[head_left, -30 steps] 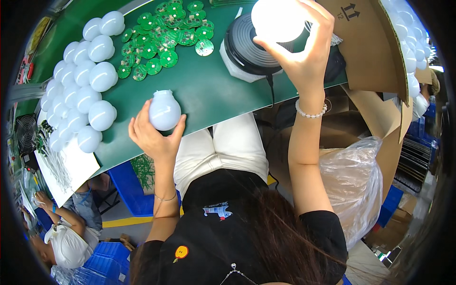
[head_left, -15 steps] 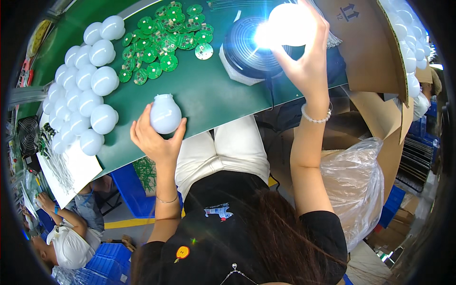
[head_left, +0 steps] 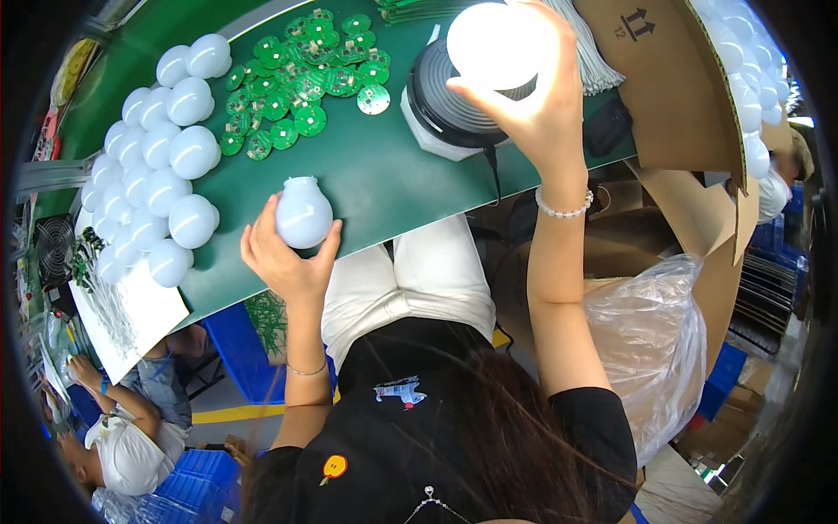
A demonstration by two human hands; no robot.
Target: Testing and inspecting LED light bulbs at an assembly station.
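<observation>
My left hand [head_left: 292, 262] is closed around a white bulb cover [head_left: 304, 215], its narrow neck pointing away from me, low over the table's near edge. In my right hand [head_left: 552, 109] is a brightly glowing white globe [head_left: 494, 45], gripped between thumb and fingers. It hangs over a round black ribbed device [head_left: 454, 100] with a cable, which rests on a white base. Glare hides the globe's details and its underside. Beyond my left hand lies a heap of round green circuit boards [head_left: 301, 79]. One board [head_left: 373, 99] sits a little apart with its pale face up.
Rows of white bulb covers [head_left: 157, 157] fill the green table's left side. At the right stand an open cardboard box [head_left: 663, 96] and a bundle of white wires [head_left: 594, 52]. Clear plastic [head_left: 650, 349] hangs beside my right arm. Another person [head_left: 131, 445] sits at lower left.
My right hand has moved left with the globe, bringing it more directly over the black device. The bright blue-white flare at the device is gone. My left hand stays put.
</observation>
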